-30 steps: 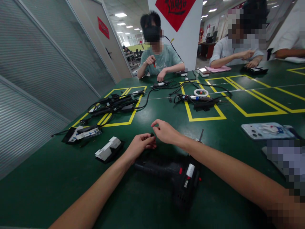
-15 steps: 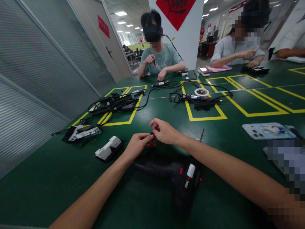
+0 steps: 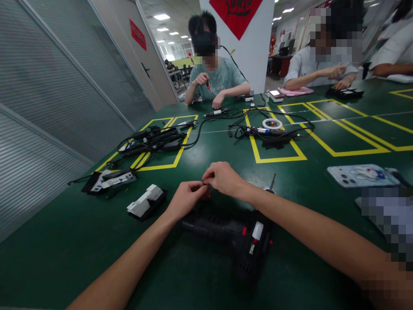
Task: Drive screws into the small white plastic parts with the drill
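On the green table point(image 3: 80, 262), my left hand point(image 3: 187, 197) and right hand point(image 3: 224, 178) pinch tightly mid-frame, on what I can't tell, with the black drill point(image 3: 240, 237) just below, handle point(image 3: 206, 227) lying sideways, nearer my left.

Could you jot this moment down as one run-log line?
left grip: pinching small dark piece, mostly hidden | right grip: meeting left grip | black power tool: lying on table | white part: left of left grip
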Tool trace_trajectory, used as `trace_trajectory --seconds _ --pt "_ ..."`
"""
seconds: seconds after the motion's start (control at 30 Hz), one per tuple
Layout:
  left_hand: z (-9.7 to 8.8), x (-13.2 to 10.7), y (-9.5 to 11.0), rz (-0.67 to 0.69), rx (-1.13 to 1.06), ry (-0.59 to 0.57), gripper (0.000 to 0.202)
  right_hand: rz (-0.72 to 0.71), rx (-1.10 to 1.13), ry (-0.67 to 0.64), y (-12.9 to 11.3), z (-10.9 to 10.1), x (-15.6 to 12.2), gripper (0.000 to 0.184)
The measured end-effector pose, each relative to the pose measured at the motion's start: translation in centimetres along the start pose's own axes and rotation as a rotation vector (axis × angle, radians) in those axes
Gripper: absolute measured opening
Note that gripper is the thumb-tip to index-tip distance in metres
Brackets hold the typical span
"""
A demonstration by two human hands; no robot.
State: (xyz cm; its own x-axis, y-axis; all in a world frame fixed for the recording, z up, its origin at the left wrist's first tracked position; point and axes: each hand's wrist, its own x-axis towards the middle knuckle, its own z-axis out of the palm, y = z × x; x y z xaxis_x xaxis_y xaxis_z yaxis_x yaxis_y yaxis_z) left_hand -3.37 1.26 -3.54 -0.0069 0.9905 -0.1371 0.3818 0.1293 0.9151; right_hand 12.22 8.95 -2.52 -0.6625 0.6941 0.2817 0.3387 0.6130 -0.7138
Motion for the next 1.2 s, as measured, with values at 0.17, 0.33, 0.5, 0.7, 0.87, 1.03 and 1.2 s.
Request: trace_trajectory --seconds 0.17,0.33,0.5,0.7,0.87,1.03,1.2 --pt "-0.2 0.1 0.0 0.001 0.024 0.017 0.038 0.055 0.037 0.025 0.2 -0.1 0.1 0.016" --pt "-0.3 -0.1 0.1 0.04 0.065 0.015 0.035 0.077 0.113 0.04 0.4 -0.2 0.1 0.008" --pt "-0.5 -0.4 0.7 0.097 0.107 -0.013 0.03 0.241 0.413 -0.047 0.9 0.0 0.2 0.011" --pt "-0.7 -0.7 0.9 0.137 0.17 -0.015 0.031 0.417 0.741 -0.118 0.3 0.1 0.1 0.007" --pt "-0.8 -0.8 1.1 0.149 0.201 0.005 0.034 0.379 0.727 -0.074 0.5 0.2 0.2 0.006" --pt "-0.9 -0.9 1.2 0.2 0.342 0.042 0.033 0.389 0.732 -0.05 0.8 0.4 0.4 0.005" --pt "-1.1 -1.0 0.8 0.267 0.363 0.094 0.059 0.469 0.773 -0.078 0.3 0.0 0.2 0.004"
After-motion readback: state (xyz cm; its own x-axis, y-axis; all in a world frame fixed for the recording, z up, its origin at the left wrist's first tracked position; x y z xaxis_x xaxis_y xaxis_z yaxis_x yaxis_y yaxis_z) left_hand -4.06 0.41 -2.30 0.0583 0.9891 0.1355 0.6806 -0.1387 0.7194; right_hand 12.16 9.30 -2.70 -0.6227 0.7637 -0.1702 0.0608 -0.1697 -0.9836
